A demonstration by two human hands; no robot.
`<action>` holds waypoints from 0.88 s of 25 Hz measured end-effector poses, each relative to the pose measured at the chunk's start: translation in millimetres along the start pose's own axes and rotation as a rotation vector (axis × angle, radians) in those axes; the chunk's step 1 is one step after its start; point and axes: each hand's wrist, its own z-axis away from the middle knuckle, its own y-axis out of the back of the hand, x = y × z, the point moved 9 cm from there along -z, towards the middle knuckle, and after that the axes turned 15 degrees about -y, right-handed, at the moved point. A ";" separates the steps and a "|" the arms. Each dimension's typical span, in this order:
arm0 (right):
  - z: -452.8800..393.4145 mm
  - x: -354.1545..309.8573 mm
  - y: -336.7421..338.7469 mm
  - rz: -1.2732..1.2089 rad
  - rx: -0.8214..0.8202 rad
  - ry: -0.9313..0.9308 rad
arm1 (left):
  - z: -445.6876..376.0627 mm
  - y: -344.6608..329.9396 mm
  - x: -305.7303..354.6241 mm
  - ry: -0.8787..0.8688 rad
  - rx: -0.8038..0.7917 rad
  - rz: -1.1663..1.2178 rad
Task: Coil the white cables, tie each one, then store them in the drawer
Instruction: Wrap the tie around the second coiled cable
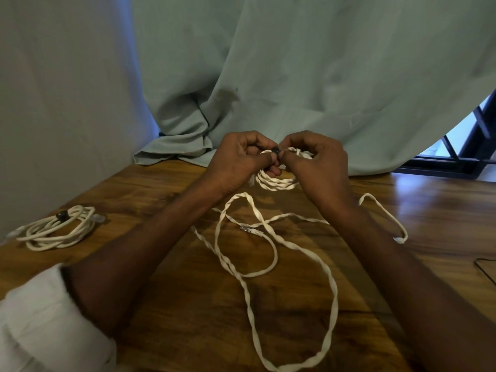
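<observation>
Above the far middle of the wooden table I hold a small coil of white flat cable. My left hand grips the coil's left side. My right hand grips its right side. The thumbs and fingertips of both hands pinch a small black tie at the top of the coil. A loose white flat cable sprawls in wide loops on the table below my forearms, its plug lying near the middle. At the left lies a coiled white cable bound with a black tie.
A pale green curtain hangs behind the table and drapes onto its far edge. A dark window frame shows at the right. A thin dark wire lies at the table's right edge. No drawer is in view.
</observation>
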 end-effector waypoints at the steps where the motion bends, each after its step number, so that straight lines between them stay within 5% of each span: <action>1: -0.5 4.0 -0.8 -0.081 -0.034 -0.056 | 0.0 -0.3 0.9 -0.007 0.001 0.007; 9: 7.2 34.8 -23.7 -0.691 -0.300 -0.649 | -1.4 -4.3 2.2 -0.060 -0.041 -0.004; 22: -4.3 47.6 -36.9 -0.583 -0.464 -0.558 | -3.5 14.3 -7.8 -0.092 0.040 -0.136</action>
